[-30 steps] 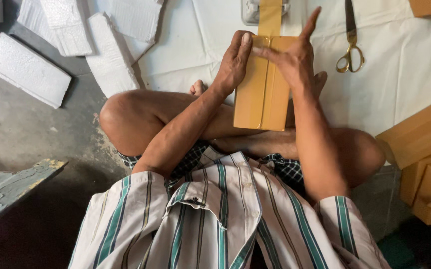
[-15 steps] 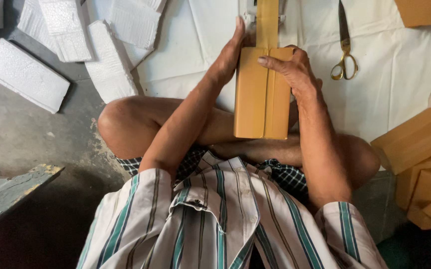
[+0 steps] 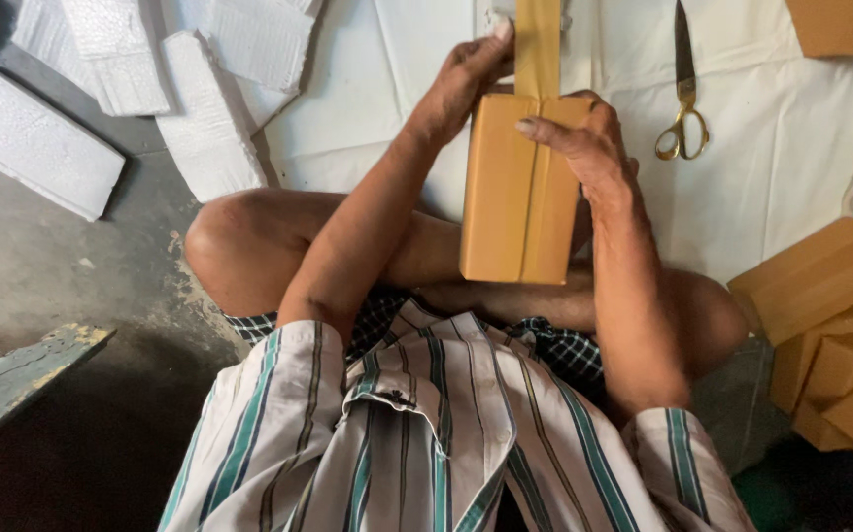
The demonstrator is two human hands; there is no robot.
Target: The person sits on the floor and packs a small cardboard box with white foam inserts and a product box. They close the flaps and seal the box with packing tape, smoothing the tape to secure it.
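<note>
Box (image 3: 520,192) upright between both hands — left (image 3: 461,84) pinching tape (image 3: 537,44), right (image 3: 589,148) gripping.

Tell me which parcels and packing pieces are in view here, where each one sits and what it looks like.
Brown box: upright over the lap, held in both hands, tall and rectangular, brown tape down its middle.
Tape strip: running up from the box top, left hand beside it.
Right hand: on the box's upper right edge.
Brown boxes: stacked at right, plain blocks.
White foam slabs: upper left on the floor, flat rectangles.
</note>
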